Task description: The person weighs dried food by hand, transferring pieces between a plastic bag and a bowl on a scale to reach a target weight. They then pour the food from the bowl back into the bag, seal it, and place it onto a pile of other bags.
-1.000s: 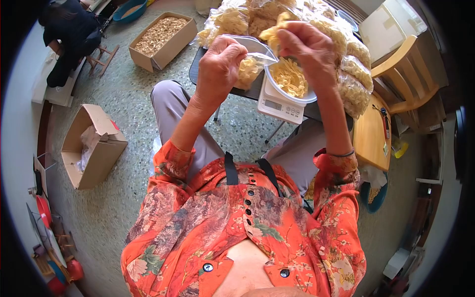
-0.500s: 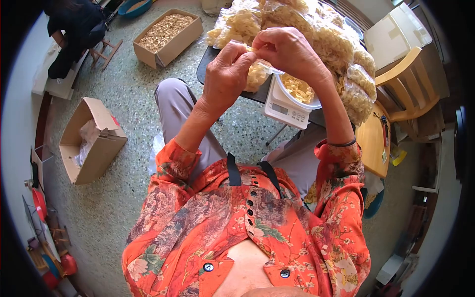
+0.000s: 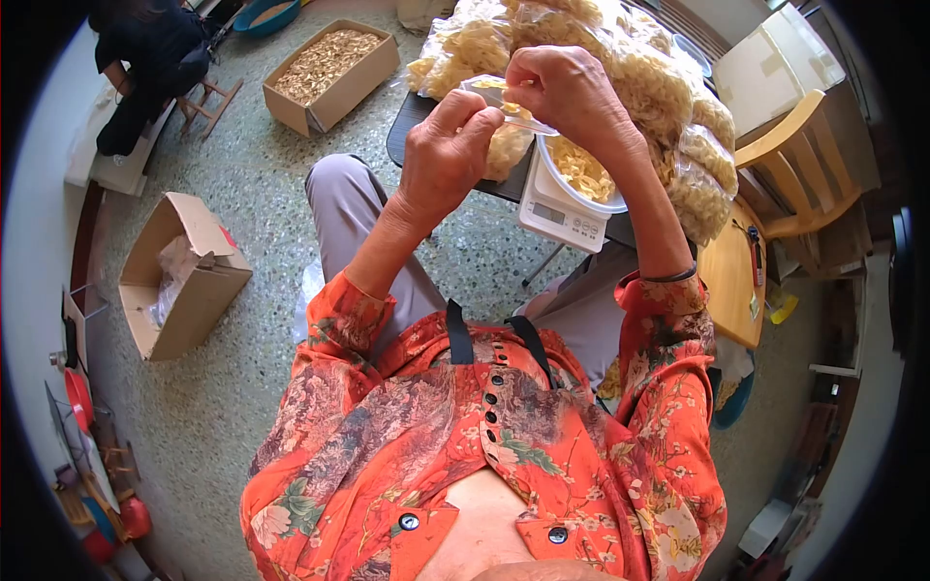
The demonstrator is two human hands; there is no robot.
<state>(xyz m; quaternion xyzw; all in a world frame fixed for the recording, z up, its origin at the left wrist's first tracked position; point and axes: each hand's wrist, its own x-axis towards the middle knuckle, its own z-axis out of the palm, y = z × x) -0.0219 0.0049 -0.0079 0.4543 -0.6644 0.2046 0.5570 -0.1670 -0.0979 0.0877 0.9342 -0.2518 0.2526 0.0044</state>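
Note:
My left hand point(image 3: 448, 150) pinches one side of the mouth of a clear plastic bag point(image 3: 508, 150). Fingers closed, my right hand point(image 3: 570, 95) grips the bag's other side, and its opening shows between the two hands. Pale yellow dried slices fill the bag's lower part, which is partly hidden behind my left hand. Just right of the bag, a white digital scale point(image 3: 560, 218) carries a round tub point(image 3: 620, 205) of similar slices point(image 3: 581, 176). Filled clear bags point(image 3: 649, 82) are piled on the dark table point(image 3: 412, 121) behind my hands.
On the floor stand a cardboard box of dried slices point(image 3: 373, 79) and an open box with plastic inside point(image 3: 208, 281). At upper left another person point(image 3: 150, 58) sits on a low stool point(image 3: 205, 108). A wooden chair point(image 3: 731, 276) holds red-handled scissors point(image 3: 755, 257).
My hands have moved slightly apart, my right hand rising a little. The bag's mouth has widened between them, and more of its opening shows.

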